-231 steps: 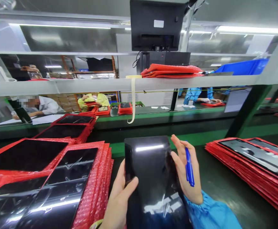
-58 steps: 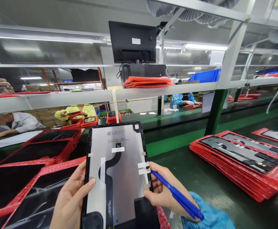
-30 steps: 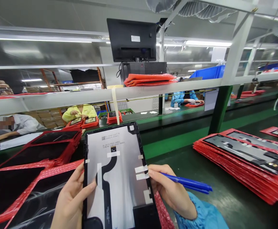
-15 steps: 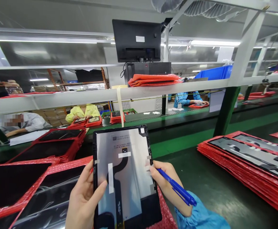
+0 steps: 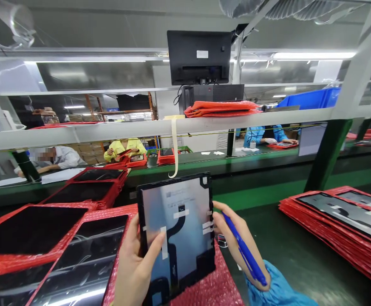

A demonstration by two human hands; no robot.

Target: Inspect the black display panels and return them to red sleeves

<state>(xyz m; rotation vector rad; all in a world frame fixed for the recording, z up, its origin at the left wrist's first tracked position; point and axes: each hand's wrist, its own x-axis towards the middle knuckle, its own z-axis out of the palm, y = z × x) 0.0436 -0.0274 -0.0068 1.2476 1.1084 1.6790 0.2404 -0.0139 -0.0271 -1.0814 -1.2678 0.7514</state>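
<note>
My left hand point(image 5: 138, 265) grips the left edge of a tablet screen panel point(image 5: 190, 240), its thumb lying on the silvery back near a white tape strip. The panel is held tilted, with its black frame, dark flex cable and several small tapes facing me. At the right edge, my right hand point(image 5: 233, 240) has its fingers at the panel's side; its fingertips are partly hidden behind it. A blue pen point(image 5: 244, 250) is tucked in that same hand, pointing down toward the wrist. Under the panel lies red bubble wrap point(image 5: 217, 284).
Black screens on red bubble bags point(image 5: 35, 229) cover the left side. A stack of panels in red sleeves point(image 5: 338, 229) stands at right on the dark green bench point(image 5: 277, 242). Ahead, a white shelf beam point(image 5: 134, 128) carries red bags point(image 5: 220, 109). Co-workers sit beyond.
My view has turned slightly left, so the surroundings appear shifted right. The panel has turned a little in both hands, and its lower right corner now sits higher in view.
</note>
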